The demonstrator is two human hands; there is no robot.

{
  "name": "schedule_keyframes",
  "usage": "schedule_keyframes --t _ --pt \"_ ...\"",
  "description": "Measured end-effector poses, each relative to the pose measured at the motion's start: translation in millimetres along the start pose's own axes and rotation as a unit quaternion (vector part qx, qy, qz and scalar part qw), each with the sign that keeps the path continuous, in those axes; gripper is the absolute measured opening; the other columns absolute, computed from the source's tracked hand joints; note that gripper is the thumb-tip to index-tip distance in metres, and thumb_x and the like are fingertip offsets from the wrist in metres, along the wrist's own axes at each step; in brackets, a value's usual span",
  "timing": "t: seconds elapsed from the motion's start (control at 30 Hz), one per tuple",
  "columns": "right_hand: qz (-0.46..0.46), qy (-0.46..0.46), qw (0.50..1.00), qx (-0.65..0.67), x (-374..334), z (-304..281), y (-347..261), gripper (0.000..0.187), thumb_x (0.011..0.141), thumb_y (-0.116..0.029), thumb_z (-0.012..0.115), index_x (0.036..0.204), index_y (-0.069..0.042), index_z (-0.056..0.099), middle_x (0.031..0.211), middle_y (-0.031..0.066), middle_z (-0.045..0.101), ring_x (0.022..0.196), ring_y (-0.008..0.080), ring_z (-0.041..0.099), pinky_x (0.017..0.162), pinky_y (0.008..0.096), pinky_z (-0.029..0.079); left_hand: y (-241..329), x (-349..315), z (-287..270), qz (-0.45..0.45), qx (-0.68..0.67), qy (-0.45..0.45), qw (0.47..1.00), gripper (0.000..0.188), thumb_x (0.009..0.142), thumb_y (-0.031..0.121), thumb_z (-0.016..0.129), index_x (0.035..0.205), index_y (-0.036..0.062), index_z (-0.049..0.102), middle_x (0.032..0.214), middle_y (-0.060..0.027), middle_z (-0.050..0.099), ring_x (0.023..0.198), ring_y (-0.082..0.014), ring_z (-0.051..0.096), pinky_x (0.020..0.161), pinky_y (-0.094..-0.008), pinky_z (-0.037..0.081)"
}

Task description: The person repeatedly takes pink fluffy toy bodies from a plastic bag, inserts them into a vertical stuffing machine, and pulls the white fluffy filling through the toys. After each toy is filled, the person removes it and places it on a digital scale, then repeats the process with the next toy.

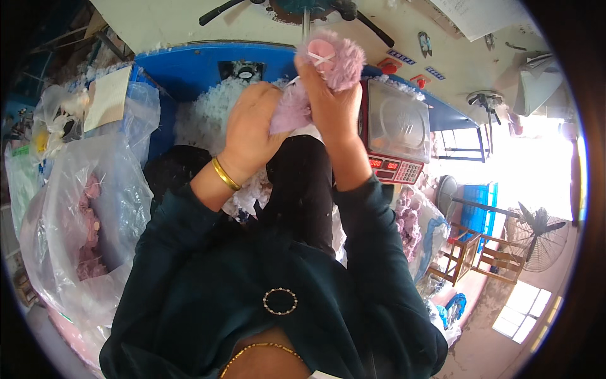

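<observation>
A fluffy lilac plush toy (pixel 349 58) with a round pink patch and a small white ribbon-like cross is held up between my hands, in front of a metal nozzle. My right hand (pixel 334 110) is closed around its fluffy upper part, thumb along the side. Lower down, my left hand (pixel 249 120) is closed on the smoother lilac fabric (pixel 292 108) of the same toy; its fingertips are mostly hidden. Loose white stuffing (pixel 211 110) lies behind and below my left hand, in a blue bin (pixel 183 66).
Right of my hands stands a digital scale (pixel 398 126) with a clear tray. Pink plush pieces fill a plastic bag (pixel 120 183) at left and another bag (pixel 410 221) at right. Ahead is a pale machine panel (pixel 170 22) with black levers. A standing fan (pixel 536 237) and wooden chairs (pixel 464 256) are farther right.
</observation>
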State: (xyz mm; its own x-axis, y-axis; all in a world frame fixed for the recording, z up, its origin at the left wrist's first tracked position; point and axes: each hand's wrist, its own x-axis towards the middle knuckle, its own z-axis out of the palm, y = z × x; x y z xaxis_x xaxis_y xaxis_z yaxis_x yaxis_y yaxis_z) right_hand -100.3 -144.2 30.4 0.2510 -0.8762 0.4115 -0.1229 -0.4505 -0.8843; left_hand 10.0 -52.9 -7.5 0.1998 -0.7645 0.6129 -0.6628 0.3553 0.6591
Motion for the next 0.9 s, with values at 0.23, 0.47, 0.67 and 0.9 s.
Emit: schedule_keyframes --t 0.23,0.47,0.67,0.9 --pt "0.304 -0.283 0.846 0.333 -27.7 -62.6 46.3 0.053 0.085 -0.042 0.066 0.116 -0.001 0.055 0.088 0.0029 0.062 0.065 0.0098 0.055 0.054 0.0207 0.043 -3.1 -4.5 1.1 -0.309 -0.506 -0.038 0.805 0.031 0.097 0.022 0.052 0.116 -0.0017 0.057 0.108 -0.0054 0.063 0.098 -0.0104 0.057 0.086 -0.0259 0.047" --pt "0.244 -0.294 0.921 0.080 -40.6 -39.6 13.2 0.033 0.078 -0.029 0.075 0.094 -0.003 0.061 0.075 0.0031 0.061 0.065 0.0160 0.059 0.055 0.0293 0.044 8.5 -13.7 9.5 -0.342 -0.480 -0.068 0.805 0.030 0.095 0.022 0.054 0.114 0.0002 0.059 0.104 -0.0064 0.063 0.094 -0.0128 0.059 0.082 -0.0276 0.048" --pt "-0.100 -0.417 0.874 -0.229 -47.9 -58.6 -20.1 0.036 0.078 -0.038 0.068 0.068 -0.007 0.052 0.066 0.0161 0.054 0.062 0.0353 0.056 0.055 0.0424 0.044 7.4 3.1 -6.8 -0.413 -0.628 -0.170 0.637 0.052 0.087 0.030 0.062 0.127 -0.0002 0.048 0.122 -0.0130 0.056 0.109 -0.0188 0.056 0.093 -0.0315 0.047" --pt "-0.183 -0.101 0.928 -0.307 43.9 -9.9 20.6 0.025 0.070 -0.028 0.065 0.062 -0.007 0.055 0.062 0.0148 0.056 0.059 0.0351 0.057 0.050 0.0442 0.043 17.1 19.4 11.7 -0.381 -0.542 -0.007 0.749 0.048 0.093 0.048 0.051 0.104 0.0021 0.058 0.102 -0.0059 0.063 0.087 -0.0159 0.063 0.074 -0.0269 0.051"
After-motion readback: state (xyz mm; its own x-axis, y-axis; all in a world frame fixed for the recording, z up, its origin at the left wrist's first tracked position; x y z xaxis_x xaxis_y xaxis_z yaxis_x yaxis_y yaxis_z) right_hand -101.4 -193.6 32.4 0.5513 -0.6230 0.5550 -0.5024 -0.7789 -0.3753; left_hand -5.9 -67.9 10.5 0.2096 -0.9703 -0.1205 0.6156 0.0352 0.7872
